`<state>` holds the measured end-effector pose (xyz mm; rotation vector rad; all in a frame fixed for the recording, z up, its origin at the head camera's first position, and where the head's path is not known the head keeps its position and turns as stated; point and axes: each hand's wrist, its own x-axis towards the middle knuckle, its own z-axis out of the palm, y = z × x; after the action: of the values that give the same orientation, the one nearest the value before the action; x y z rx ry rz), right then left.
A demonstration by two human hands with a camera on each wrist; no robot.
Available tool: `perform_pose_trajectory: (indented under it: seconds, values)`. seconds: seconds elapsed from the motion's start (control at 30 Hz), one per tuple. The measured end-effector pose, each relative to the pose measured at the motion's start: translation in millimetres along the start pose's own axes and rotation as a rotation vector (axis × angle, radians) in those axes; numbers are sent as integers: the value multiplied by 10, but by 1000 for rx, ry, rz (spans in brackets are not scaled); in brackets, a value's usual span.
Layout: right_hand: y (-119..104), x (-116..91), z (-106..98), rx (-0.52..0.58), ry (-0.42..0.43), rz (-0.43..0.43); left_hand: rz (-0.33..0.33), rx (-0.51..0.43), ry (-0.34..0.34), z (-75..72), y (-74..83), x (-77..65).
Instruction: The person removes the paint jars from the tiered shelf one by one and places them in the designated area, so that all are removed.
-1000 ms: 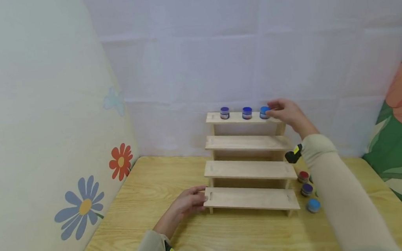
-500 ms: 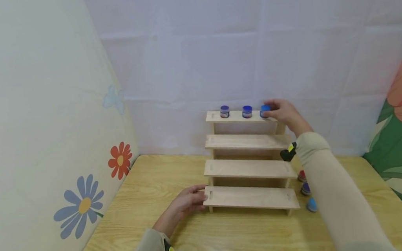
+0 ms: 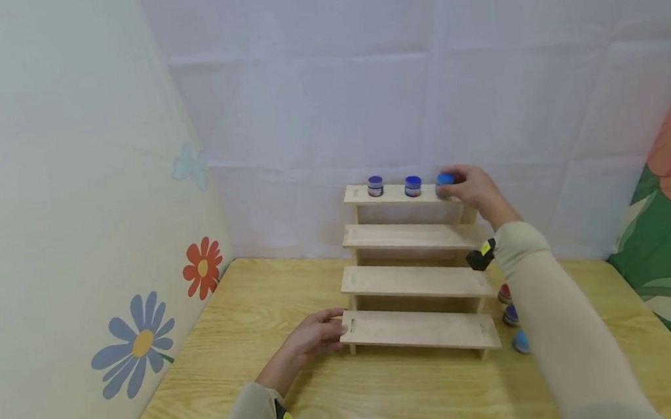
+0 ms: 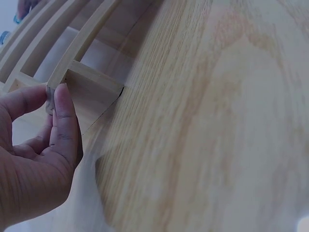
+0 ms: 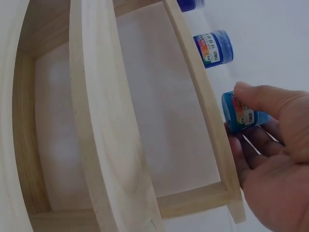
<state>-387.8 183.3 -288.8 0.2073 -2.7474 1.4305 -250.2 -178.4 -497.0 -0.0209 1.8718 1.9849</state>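
Note:
A stepped wooden display rack [image 3: 420,329] stands on the table. My right hand [image 3: 476,192] pinches a light-blue paint jar [image 5: 239,113] between thumb and fingers at the right part of the top shelf [image 3: 396,193]. In the right wrist view this jar leans a little, with a narrow gap showing between it and the shelf. To its left stand a dark-blue paint jar [image 3: 413,186] and a purple paint jar [image 3: 375,186], both upright. My left hand [image 4: 41,145] pinches the left end of the lowest shelf between thumb and fingers.
Right of the rack, on the wood-grain table [image 3: 303,396], are a red-lidded jar [image 3: 504,293], a purple-lidded jar [image 3: 511,315] and a light-blue-lidded jar [image 3: 521,342], partly behind my right sleeve [image 3: 569,322]. White cloth [image 3: 315,106] hangs behind the rack.
The light-blue jar in my right hand has shifted slightly right along the top shelf. My right forearm has swung a little left, covering more of the table jars. The left hand stays put.

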Motion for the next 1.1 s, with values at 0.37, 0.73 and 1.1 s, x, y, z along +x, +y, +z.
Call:
perform_pose_trajectory:
  seconds: [0.37,0.73,1.1]
  values:
    - [163,-243,-167,55,9,-61,30,-4,-19,10,-6,16]
    - [344,-604,-339,36,24,-95,28,2,-17,6,-26,48]
    - [612,-977,-447,-12,31,-122,31,-2,-21,-6,-23,76]
